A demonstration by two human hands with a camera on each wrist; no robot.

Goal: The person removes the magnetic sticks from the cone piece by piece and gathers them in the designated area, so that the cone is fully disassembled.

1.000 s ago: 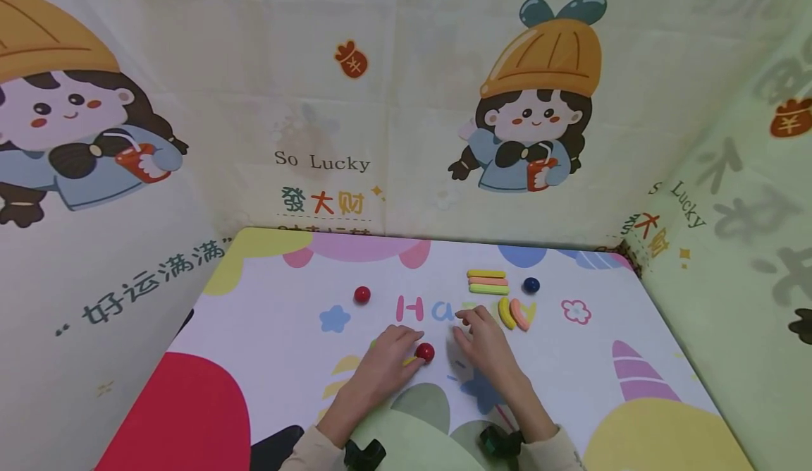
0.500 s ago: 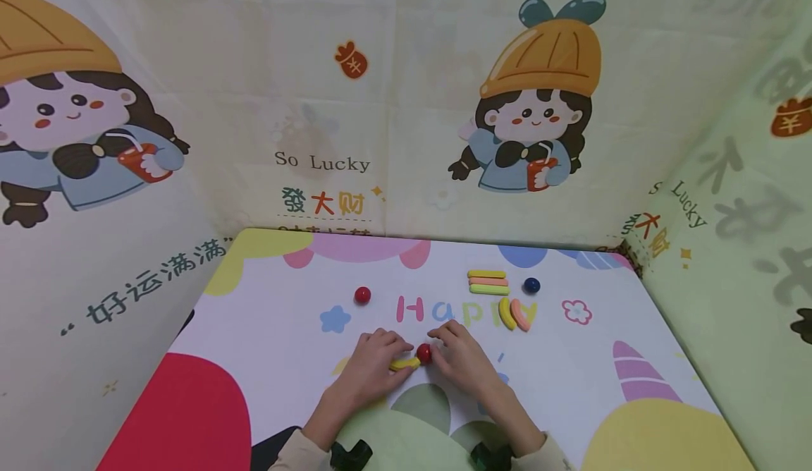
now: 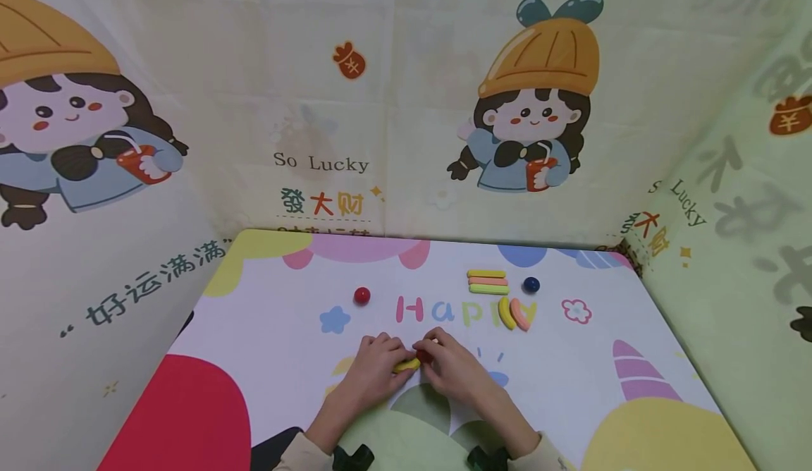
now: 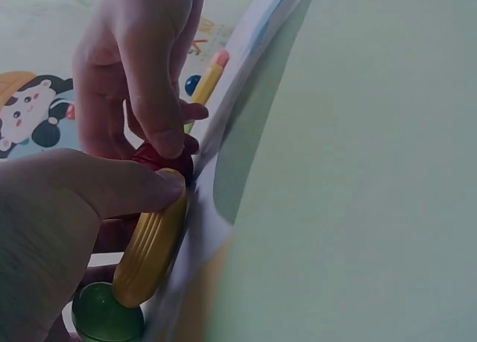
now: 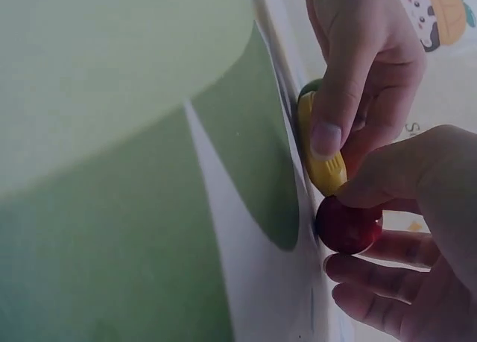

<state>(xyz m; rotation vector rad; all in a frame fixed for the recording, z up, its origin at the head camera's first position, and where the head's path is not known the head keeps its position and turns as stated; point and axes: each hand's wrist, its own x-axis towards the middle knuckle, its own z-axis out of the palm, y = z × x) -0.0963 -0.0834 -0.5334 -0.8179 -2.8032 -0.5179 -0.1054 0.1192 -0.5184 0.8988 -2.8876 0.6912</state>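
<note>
My left hand pinches a yellow curved, grooved rod between thumb and fingers, low over the table. A green ball touches the rod's near end in the left wrist view. At the other end, a dark red ball meets the rod's tip. Thumb and fingers of my right hand hold this ball, and the two hands nearly touch. From the head view the red ball is mostly covered by fingers and the green ball is hidden.
Farther back lie yellow, pink and green straight rods side by side. A dark blue ball sits right of them. Yellow and pink curved rods lie just in front. Another red ball rests at left on the printed tabletop.
My right hand has come left and toward me, and its fingers have taken hold of the red ball at the yellow rod's end. The left hand shifted slightly left, still holding the rod.
</note>
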